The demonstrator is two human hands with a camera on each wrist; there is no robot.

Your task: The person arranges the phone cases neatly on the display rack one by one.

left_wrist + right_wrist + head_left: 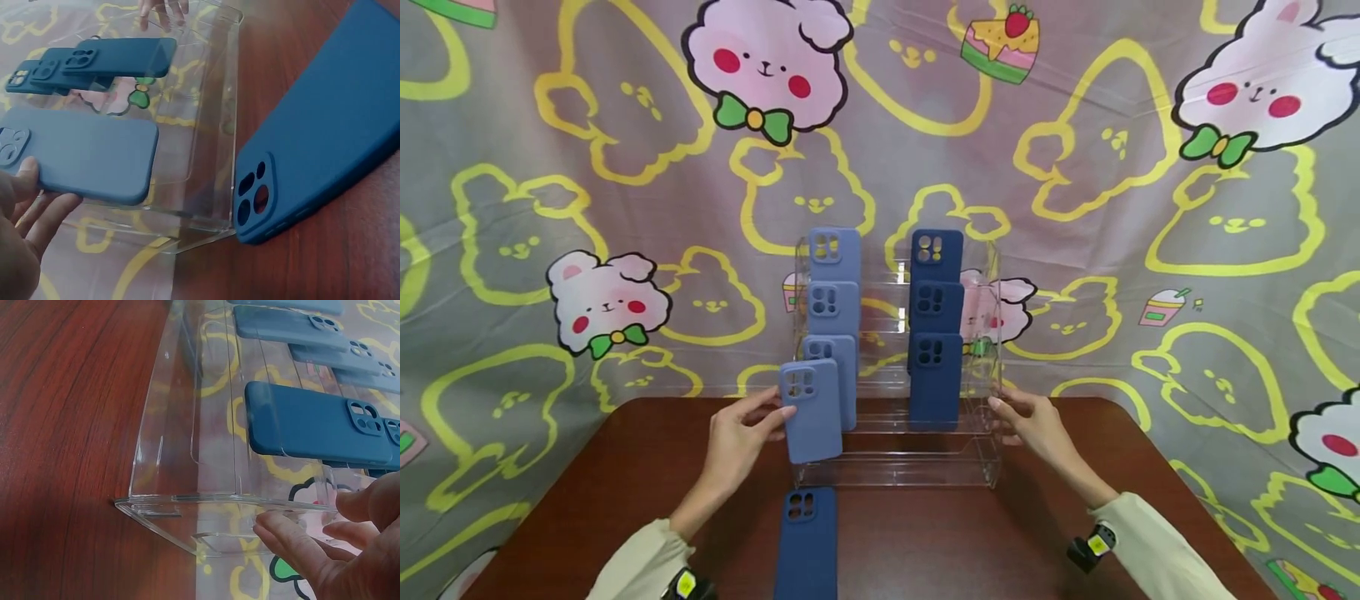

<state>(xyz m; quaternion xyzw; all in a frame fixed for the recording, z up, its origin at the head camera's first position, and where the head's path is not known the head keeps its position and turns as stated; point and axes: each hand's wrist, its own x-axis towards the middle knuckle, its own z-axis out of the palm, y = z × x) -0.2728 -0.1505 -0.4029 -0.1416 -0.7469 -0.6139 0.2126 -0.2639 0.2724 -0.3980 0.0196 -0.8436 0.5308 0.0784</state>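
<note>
A light blue phone case [812,412] is held by its left edge between the thumb and fingers of my left hand [739,433]. It is slightly tilted, in front of the lower left of a clear tiered display stand [887,475]. At the stand's right side, my right hand [1033,425] holds the side panel, thumb toward the front edge and fingers outside. Several light blue cases [835,308] stand in the left column, overlapping by tiers. Dark blue cases [934,383] fill a column to the right. In the left wrist view the held case [94,153] shows its camera cutout.
Another dark blue phone case [807,542] lies on the brown wooden table [925,542] in front of the stand's left part. Behind the table hangs a patterned cloth [917,158]. Each wrist wears a strapped black device [1092,547].
</note>
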